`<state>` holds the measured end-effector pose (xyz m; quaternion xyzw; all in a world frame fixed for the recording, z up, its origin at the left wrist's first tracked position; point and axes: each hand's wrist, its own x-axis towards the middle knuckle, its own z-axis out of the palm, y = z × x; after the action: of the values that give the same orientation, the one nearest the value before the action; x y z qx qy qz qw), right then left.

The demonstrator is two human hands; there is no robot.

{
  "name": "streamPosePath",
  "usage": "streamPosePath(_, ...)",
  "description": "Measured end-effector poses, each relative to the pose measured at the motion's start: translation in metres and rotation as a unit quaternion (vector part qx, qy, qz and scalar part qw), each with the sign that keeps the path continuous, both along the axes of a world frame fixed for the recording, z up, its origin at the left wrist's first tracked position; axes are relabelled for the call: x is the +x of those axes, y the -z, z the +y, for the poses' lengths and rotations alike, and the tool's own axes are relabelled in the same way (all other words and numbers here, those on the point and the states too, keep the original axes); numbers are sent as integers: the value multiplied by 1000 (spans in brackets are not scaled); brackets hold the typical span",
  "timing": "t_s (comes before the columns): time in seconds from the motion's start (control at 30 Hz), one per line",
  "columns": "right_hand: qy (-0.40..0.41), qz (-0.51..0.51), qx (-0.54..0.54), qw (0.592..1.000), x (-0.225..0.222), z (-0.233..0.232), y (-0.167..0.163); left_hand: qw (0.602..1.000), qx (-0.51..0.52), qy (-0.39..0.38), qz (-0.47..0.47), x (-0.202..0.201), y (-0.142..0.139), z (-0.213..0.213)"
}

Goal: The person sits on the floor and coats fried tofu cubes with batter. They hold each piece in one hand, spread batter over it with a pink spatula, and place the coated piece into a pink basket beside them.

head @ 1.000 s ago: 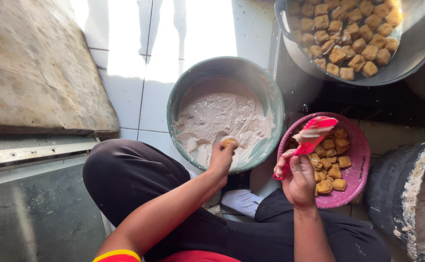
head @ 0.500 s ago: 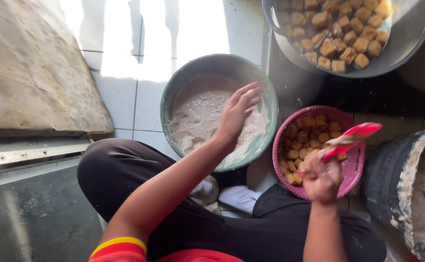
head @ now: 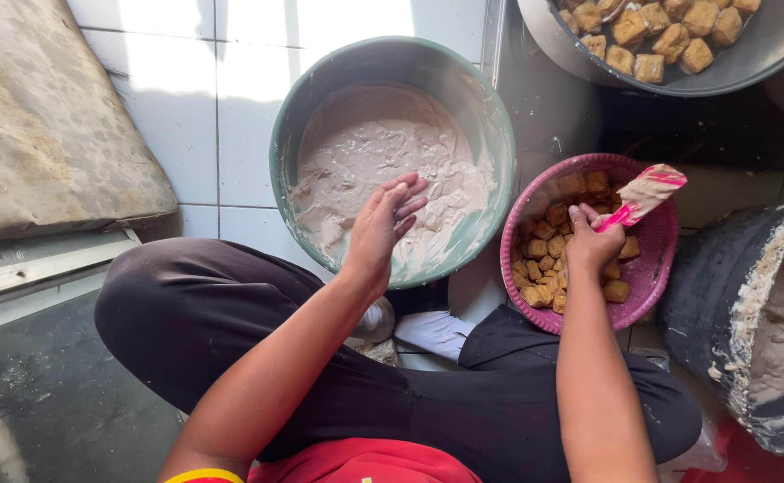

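Seen from the head view, the left hand (head: pixel 383 228) hovers flat with fingers spread and empty above the pale batter (head: pixel 383 152) in the green bowl (head: pixel 490 134), which lies at its twelve o'clock. Meanwhile the right hand (head: pixel 591 243) has its grip pressed around a pink spatula (head: pixel 644 195), whose long axis points to two o'clock over the fried pieces (head: pixel 553 259) in the pink basket (head: pixel 656 268).

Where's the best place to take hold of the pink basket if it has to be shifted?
Probably the near rim of the pink basket, gripped from the person's side. That edge is bare. The right hand with the pink spatula hangs over the middle, the green bowl crowds the left side, and the dark bucket crowds the right.
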<state>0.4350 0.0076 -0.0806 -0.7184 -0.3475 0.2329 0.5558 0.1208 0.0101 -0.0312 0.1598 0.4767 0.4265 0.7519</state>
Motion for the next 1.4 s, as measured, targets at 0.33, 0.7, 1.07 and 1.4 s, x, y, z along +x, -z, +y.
streamPosePath(0.33,93,-133,-127,979,-18,36,2,993,4,118,18,16,20,-6)
streamPosePath(0.7,-277,217,-5,936,-85,-35,-47,968,-57,238,-45,37,23,-34)
streamPosePath(1.07,-412,-233,-173,864,-146,-20,-13,976,92,-189,-51,-42,15,14)
streamPosePath(1.4,-517,-456,-239,684,-220,-8,12,962,-2,-251,-107,-66,-12,27)
